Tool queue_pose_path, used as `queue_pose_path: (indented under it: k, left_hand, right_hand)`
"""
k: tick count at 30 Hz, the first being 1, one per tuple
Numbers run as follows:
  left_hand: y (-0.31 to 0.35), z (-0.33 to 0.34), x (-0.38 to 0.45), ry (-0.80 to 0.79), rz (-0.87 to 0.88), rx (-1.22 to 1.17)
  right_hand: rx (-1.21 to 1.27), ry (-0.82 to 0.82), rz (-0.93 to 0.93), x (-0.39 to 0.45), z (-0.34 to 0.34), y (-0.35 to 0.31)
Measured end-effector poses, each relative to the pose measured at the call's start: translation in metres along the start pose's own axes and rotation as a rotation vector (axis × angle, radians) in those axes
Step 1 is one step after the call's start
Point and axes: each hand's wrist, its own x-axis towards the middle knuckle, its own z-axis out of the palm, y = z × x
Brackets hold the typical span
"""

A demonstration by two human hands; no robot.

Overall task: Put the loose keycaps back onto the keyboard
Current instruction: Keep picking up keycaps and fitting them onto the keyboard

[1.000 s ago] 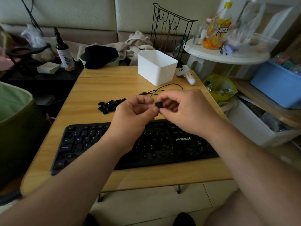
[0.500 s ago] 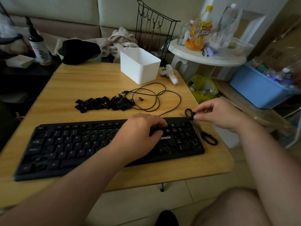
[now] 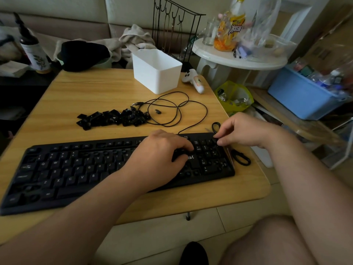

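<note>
On the desk (image 3: 63, 96), keyboard (image 3: 80, 169) steadied under left hand (image 3: 158, 152), fingers curled against its right-centre keys; right hand (image 3: 242, 132) pinching at numpad's top corner, presumably seating a keycap, itself hidden. Loose keycaps (image 3: 112, 117) heaped just behind, within reach.

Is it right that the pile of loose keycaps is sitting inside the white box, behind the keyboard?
Not quite. In the head view the loose keycaps lie in a pile on the bare table, behind the keyboard and to the left of the white box, not inside it.
</note>
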Motion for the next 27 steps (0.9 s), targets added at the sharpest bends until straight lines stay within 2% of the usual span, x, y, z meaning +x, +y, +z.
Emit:
queue_pose_path:
  k: [12, 18, 20, 24, 27]
  left_hand:
    - [0.005, 0.002, -0.005, 0.012, 0.032, 0.013]
    - [0.008, 0.004, -0.006, 0.004, 0.055, 0.026]
    - [0.009, 0.003, -0.006, 0.007, 0.057, 0.028]
    - [0.006, 0.001, -0.007, 0.017, 0.042, 0.018]
    - [0.004, 0.001, -0.007, 0.016, 0.043, 0.020]
  right_hand:
    - [-0.175, 0.089, 0.053, 0.000, 0.008, -0.019]
    - [-0.422, 0.114, -0.002, 0.000, 0.014, -0.036]
    - [-0.400, 0.118, 0.012, -0.001, 0.014, -0.035]
    - [-0.131, 0.148, 0.050, -0.004, 0.014, -0.021]
    - [-0.046, 0.196, 0.050, -0.002, 0.017, -0.016]
